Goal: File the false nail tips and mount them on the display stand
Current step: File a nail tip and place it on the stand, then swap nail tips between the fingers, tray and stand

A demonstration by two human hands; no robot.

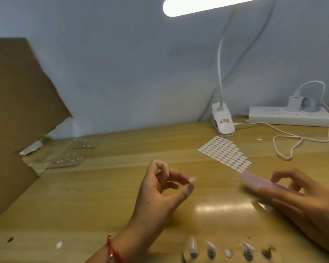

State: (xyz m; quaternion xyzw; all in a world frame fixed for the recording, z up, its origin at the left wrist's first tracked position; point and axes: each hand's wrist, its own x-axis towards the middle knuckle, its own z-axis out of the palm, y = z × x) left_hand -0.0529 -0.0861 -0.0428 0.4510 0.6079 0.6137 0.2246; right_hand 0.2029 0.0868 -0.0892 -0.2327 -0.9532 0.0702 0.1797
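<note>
Nail tip is pinched in the fingers of the left hand above the surface, file is gripped by the right hand nearby, not touching; short, light strokes along one edge are advised.

A long white lamp bar at the top, right of centre, burns out to featureless white and lights the scene from above. Below it, at lower right of centre, the glossy yellow-brown wooden desk carries a soft pale glare patch. The pale blue-grey wall is dim and even, with a broad soft shadow just right of the thin white lamp neck. The whole frame is soft. Motion blur smears the right hand and the flat lilac nail file it holds. The left hand is sharper, its pinched pale false nail tip a smudge. The clear display stand at the bottom edge is streaked. The desk's far edge bows with wide-angle distortion.
</note>
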